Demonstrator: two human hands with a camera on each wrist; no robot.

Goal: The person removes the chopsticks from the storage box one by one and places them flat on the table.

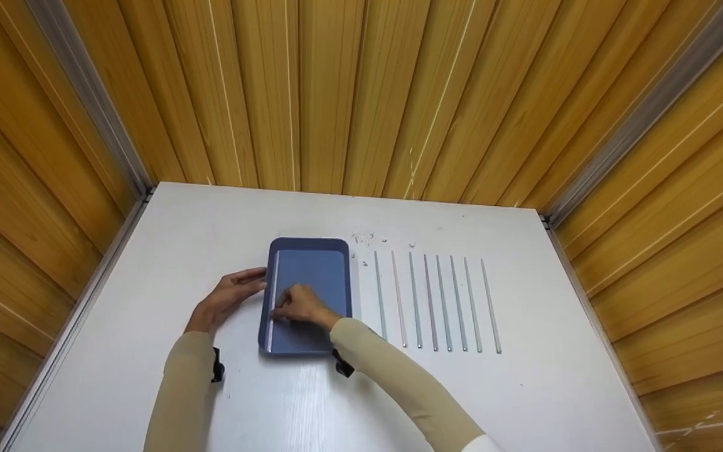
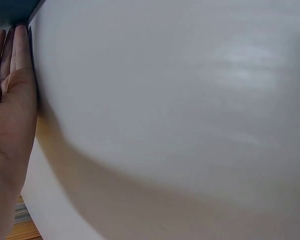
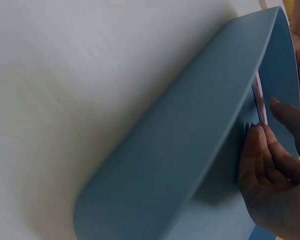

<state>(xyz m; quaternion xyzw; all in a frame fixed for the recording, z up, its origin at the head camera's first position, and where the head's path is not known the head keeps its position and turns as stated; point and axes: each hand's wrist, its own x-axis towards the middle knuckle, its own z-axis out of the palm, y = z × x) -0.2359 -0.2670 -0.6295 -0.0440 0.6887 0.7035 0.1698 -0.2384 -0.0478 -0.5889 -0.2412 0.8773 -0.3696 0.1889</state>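
A blue rectangular tray with raised walls lies on the white table. Along its left inner wall runs a thin, pale shiny rod, lengthwise on the tray floor. My right hand reaches inside the tray, its curled fingertips at this rod. In the right wrist view, the fingers meet the rod, with the thumb close beside it. My left hand rests on the table with extended fingers at the tray's left outer wall. Part of the rod is hidden under the right hand.
Right of the tray, several similar thin rods lie side by side in a row, roughly parallel. Small specks mark the table behind them. Yellow wood-patterned walls stand at the back and sides.
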